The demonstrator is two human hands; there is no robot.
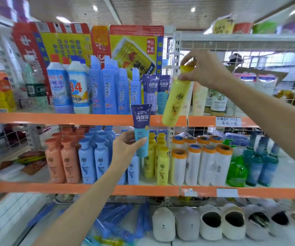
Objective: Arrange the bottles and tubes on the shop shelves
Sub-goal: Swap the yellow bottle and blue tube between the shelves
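Shelves (pixel 82 118) with orange front edges carried the stock in three tiers, and both of the person's hands held goods in front of them. On the top shelf, blue spray bottles (pixel 107 91) stood near the middle, with two purple tubes (pixel 156 93) upright just to their right, near the white upright post. On the middle shelf (pixel 82 189), orange bottles (pixel 61 162), blue bottles (pixel 93 162) and yellow bottles (pixel 161 166) stood in rows from left to right. Grey slippers (pixel 187 222) lay on the bottom tier. The right hand (pixel 203 68) gripped a tall yellow bottle (pixel 176 98) by its cap end, holding it tilted so that its base hung in front of the top shelf's orange edge. The left hand (pixel 125 148) pinched a purple and teal tube (pixel 141 128) near its lower end, holding it upright in front of that same edge, just left of the yellow bottle and apart from it.
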